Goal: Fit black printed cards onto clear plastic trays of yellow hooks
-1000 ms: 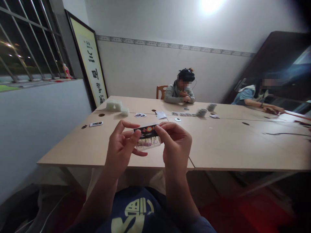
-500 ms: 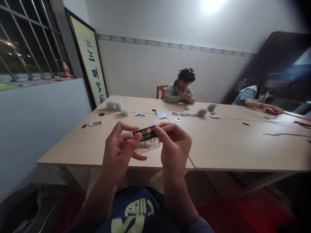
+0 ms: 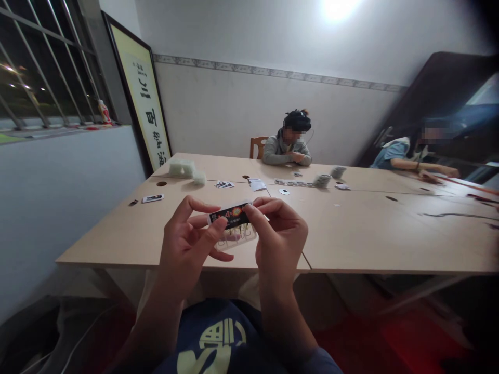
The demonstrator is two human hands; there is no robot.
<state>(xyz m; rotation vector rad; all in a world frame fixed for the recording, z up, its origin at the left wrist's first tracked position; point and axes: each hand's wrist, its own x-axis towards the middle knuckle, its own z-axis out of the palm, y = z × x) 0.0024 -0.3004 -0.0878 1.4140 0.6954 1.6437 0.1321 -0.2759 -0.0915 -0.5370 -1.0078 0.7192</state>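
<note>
Between my two hands, above the table's near edge, is a small clear plastic box [image 3: 238,237] with fish hooks showing inside. Across its upper part lies a black label [image 3: 234,216] with white characters and an orange burst. My left hand [image 3: 191,239] grips the box's left end, thumb on the label's front and fingers behind. At the right end, my right hand [image 3: 278,234] pinches box and label, its thumb pressed on the label's upper right corner. The fingers behind the box are partly hidden.
On the pale table [image 3: 351,239] stand stacks of clear boxes [image 3: 182,168] at the back left and more stacked boxes [image 3: 323,180] at centre right. Printed cards [image 3: 224,184] and a phone-like item [image 3: 153,198] lie nearer. Two people sit across.
My left thumb has shifted slightly left and down along the label, and more of the label's print shows. Both hands still hold the box. The person at far right has moved their hands.
</note>
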